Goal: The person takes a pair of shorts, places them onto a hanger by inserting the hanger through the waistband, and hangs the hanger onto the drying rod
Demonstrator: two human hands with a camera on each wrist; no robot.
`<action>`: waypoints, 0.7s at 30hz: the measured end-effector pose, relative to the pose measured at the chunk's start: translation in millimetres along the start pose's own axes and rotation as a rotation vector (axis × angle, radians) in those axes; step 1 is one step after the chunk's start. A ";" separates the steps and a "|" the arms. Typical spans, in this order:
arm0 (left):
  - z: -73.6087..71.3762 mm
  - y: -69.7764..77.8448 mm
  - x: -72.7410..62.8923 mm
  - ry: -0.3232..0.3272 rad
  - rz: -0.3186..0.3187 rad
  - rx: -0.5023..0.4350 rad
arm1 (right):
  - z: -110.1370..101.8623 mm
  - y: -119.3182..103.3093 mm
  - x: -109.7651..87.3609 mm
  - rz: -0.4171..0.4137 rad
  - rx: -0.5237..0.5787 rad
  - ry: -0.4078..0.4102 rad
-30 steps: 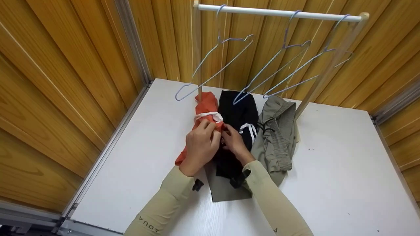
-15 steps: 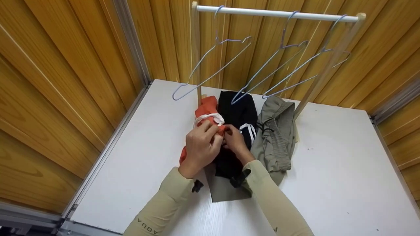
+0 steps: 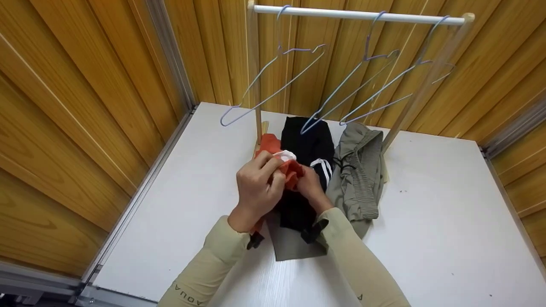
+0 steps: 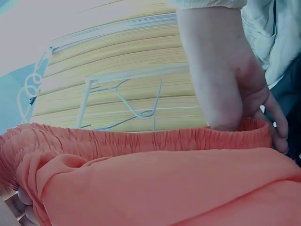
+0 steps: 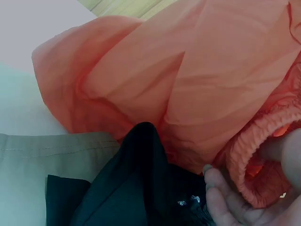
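Observation:
Orange shorts [image 3: 269,143] with a gathered elastic waistband [image 4: 155,141] and a white drawstring [image 3: 286,155] are bunched up between my two hands. My left hand [image 3: 258,183] grips one end of the waistband from above; in the left wrist view only its fingers [image 4: 26,207] show. At the other end, my right hand [image 3: 311,186] pinches the band, thumb inside the opening and fingers outside, as the right wrist view shows. Black shorts [image 3: 305,143] with a white drawstring lie under and beside my right hand. To their right are grey-green shorts [image 3: 360,170] with a black cord.
Behind the clothes stands a rack with a white rail [image 3: 358,13] and wooden posts. A left hanger [image 3: 273,85], a middle hanger [image 3: 349,89] and a right hanger [image 3: 379,91] dangle from it. Wooden panels [image 3: 76,106] wall the white table [image 3: 162,221] at the left, back and right.
The orange shorts have been drawn toward me and gathered up, their far end leaving the rack's left post base. The right hand now holds the waistband turned outward, its opening more exposed.

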State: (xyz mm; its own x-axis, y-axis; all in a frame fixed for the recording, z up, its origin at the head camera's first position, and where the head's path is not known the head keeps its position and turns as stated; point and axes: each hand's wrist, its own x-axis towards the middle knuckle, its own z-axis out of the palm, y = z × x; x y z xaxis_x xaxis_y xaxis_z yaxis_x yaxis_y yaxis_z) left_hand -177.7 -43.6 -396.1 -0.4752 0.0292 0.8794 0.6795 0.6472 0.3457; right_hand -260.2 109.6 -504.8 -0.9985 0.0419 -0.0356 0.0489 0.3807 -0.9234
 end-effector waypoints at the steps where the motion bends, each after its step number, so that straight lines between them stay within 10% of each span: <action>1: -0.7 -0.4 0.6 0.007 0.000 -0.001 | -1.9 0.4 0.2 0.006 0.013 0.006; 21: -9.6 -22.7 1.6 0.054 -0.080 0.005 | -94.2 -18.4 -9.3 0.070 0.524 0.191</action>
State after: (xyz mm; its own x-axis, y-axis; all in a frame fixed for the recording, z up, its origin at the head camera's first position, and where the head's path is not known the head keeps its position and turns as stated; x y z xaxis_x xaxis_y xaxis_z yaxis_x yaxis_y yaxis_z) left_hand -188.5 -65.6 -399.5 -0.4965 -0.0637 0.8657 0.6379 0.6497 0.4136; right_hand -249.5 189.3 -451.4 -0.9686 0.2356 -0.0790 0.0474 -0.1367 -0.9895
